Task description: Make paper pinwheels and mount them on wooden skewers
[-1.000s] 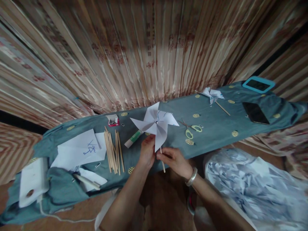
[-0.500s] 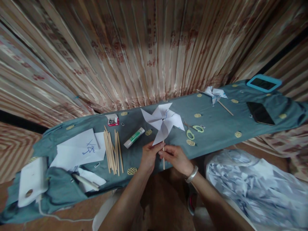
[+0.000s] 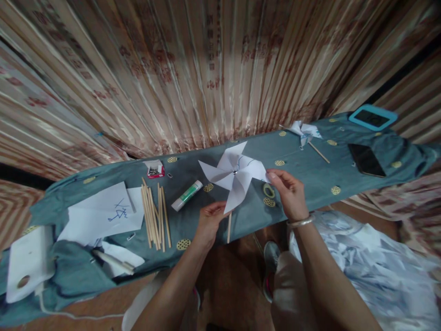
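So I've got the pinwheel (image 3: 229,179) in the air over the near middle of the surface (image 3: 263,149), head facing up at me. Its stick (image 3: 229,228) is the long axis, running near to far, the near end leaning a touch left and poking out past the fingers. My left hand (image 3: 207,223) is the closer one there: grip pinched at the stick just by the near blade, though paper hides the actual contact. Right hand (image 3: 291,193) has thumb and fingers clamped on the tip of the right-hand blade, well away from the stick. So the hub (image 3: 235,173) sits between the two grips, far and a bit right of the left one, and left of the right one. I'd say everything hinges on that offset tbh.
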`<action>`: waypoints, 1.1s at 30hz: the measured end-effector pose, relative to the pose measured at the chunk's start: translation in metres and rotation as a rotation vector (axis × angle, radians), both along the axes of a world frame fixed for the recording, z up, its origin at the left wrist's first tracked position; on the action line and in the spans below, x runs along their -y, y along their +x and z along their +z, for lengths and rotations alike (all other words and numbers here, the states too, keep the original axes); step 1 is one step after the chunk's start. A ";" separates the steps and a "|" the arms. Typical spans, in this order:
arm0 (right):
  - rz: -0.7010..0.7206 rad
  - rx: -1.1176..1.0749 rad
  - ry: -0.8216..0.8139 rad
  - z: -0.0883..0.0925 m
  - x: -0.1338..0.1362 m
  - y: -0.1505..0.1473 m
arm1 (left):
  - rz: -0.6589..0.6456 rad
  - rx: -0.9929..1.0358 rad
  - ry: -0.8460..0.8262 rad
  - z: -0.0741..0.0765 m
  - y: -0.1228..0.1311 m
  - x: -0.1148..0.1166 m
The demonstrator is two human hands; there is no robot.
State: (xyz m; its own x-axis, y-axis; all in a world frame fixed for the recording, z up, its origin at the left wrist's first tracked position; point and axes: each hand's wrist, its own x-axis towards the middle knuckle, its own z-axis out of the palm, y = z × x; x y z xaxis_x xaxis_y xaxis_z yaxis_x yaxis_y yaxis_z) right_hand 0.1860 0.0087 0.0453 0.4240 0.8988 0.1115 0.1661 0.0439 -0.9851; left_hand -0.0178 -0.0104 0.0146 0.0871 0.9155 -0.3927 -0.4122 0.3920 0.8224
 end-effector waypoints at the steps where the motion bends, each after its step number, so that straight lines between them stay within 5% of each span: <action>1: 0.010 -0.031 0.002 -0.001 -0.001 0.001 | -0.003 -0.005 0.002 -0.001 0.000 0.000; 13: 0.054 -0.158 -0.047 -0.005 -0.001 -0.001 | 0.009 -0.092 0.045 -0.006 0.000 -0.006; 33: 0.381 -0.427 -0.192 -0.012 0.012 -0.052 | 0.069 -0.026 0.030 0.000 -0.008 -0.009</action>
State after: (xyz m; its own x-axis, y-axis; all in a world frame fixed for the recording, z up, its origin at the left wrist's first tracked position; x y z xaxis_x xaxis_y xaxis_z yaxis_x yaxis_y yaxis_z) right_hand 0.1336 -0.0032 0.0333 0.0398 0.9834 -0.1772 -0.2383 -0.1629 -0.9574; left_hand -0.0254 -0.0011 0.0143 0.0132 0.9304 -0.3664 -0.4156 0.3384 0.8443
